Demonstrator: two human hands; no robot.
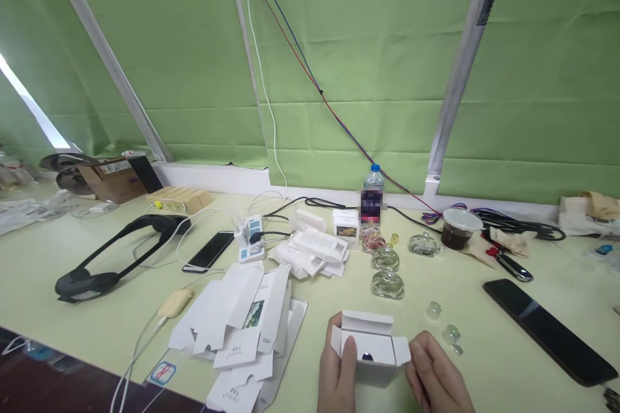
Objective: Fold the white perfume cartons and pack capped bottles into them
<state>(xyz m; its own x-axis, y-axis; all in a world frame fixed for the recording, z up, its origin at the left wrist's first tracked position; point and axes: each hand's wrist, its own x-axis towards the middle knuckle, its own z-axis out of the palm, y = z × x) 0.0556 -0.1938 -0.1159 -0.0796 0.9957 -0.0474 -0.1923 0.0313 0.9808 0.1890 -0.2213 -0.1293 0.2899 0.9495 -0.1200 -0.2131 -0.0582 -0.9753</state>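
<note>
A small white cardboard box [375, 374] stands before me with its top flaps raised. My left hand [336, 371] is closed round its left side, thumb on the front panel. At the box's right edge, my right hand [434, 373] is closed, fingertips at the side flap [402, 350]. Left of the box lies a pile of flattened white cartons [232, 316]. Behind it are two clear glass bottles [388, 284], a pink glass bottle [372, 240] and another clear bottle [423, 244]. Small glass stoppers [451, 334] lie near my right hand.
A phone [547, 329] lies at the right, another phone [208, 251] at the left. Black smart glasses [121, 251] and a power strip [250, 239] are farther left. A drink bottle [372, 197] and a lidded cup [461, 229] stand at the back. Cables cross the table.
</note>
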